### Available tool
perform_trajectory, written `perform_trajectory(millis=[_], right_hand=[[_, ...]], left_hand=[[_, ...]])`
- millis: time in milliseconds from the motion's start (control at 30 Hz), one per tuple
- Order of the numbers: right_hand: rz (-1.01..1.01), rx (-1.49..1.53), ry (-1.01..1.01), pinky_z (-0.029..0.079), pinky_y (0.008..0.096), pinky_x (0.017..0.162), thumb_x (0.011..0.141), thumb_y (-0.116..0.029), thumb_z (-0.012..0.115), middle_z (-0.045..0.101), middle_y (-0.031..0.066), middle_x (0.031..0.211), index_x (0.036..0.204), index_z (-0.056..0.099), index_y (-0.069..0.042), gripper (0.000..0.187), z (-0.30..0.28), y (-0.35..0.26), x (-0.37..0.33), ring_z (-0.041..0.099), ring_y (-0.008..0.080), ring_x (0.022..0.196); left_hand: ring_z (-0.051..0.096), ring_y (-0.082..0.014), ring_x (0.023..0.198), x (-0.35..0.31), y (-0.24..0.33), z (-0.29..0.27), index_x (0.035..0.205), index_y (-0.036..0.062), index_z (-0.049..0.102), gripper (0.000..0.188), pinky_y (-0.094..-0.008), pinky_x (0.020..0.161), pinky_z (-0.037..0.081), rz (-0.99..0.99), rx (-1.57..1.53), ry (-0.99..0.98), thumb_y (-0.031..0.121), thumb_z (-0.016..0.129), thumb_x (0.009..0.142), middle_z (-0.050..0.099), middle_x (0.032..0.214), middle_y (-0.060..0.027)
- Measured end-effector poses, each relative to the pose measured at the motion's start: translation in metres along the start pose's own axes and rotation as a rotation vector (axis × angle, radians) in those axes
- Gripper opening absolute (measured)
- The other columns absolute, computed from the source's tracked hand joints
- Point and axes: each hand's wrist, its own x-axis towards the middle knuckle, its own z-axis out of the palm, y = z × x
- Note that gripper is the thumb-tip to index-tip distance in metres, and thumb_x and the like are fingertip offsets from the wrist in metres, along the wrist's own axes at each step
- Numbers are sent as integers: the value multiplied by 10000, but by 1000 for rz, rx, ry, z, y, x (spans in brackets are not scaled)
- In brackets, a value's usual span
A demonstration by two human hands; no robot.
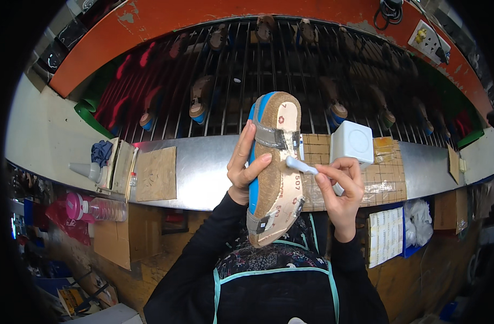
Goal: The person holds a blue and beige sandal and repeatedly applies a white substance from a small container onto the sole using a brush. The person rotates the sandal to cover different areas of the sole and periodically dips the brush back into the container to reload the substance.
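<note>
My left hand (246, 167) grips a sandal upper (275, 167) mounted on a blue last (253, 190), with its underside turned up. Brown cork-like edging frames the pale insole board, and grey straps are folded over its sides. Between the fingertips of my right hand (341, 191) is a slim white brush (301, 165), its pale end against the middle of the board. Bristles are too unclear to make out. Just beyond my right hand stands a white square container (352, 141) on a tape-covered cardboard mat (379, 189).
Beyond the metal bench (198, 173) runs a roller conveyor (247, 75) carrying several lasted shoes (200, 100). Cardboard (157, 173) lies at left, near a pink-capped bottle (104, 209). A blue bin (414, 232) with plastic bags is at right, below a power socket (429, 42).
</note>
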Motion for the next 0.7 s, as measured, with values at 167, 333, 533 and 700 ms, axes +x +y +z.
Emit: perform_trajectory(millis=[167, 333, 533, 700], right_hand=[[-138, -194, 85, 309, 301, 773, 746, -76, 784, 575, 24, 889, 956, 764, -92, 211, 6, -3, 8, 527, 145, 760], [-402, -481, 274, 310, 304, 759, 720, -63, 791, 582, 24, 889, 953, 767, -123, 242, 13, -5, 9, 529, 152, 799], [-177, -189, 98, 327, 303, 779, 725, -66, 792, 575, 23, 889, 945, 765, -106, 226, 10, 3, 6, 526, 152, 796], [-66, -71, 35, 361, 293, 740, 740, -62, 787, 562, 31, 895, 939, 762, -85, 202, 4, 7, -5, 514, 152, 784]], left_hand=[[496, -439, 1272, -1, 2, -1, 1111, 195, 610, 418, -501, 1042, 460, 11, 20, -9, 116, 776, 736, 494, 1397, -229], [491, -442, 1275, -2, 0, -1, 1113, 192, 609, 420, -506, 1046, 452, -13, 9, -16, 108, 774, 736, 493, 1396, -232], [488, -442, 1278, 3, -3, -2, 1116, 190, 592, 432, -502, 1042, 458, 5, 39, -8, 123, 780, 734, 487, 1404, -229], [490, -438, 1277, 4, -5, 4, 1126, 197, 585, 456, -493, 1038, 466, 5, 28, 13, 146, 797, 726, 481, 1410, -226]])
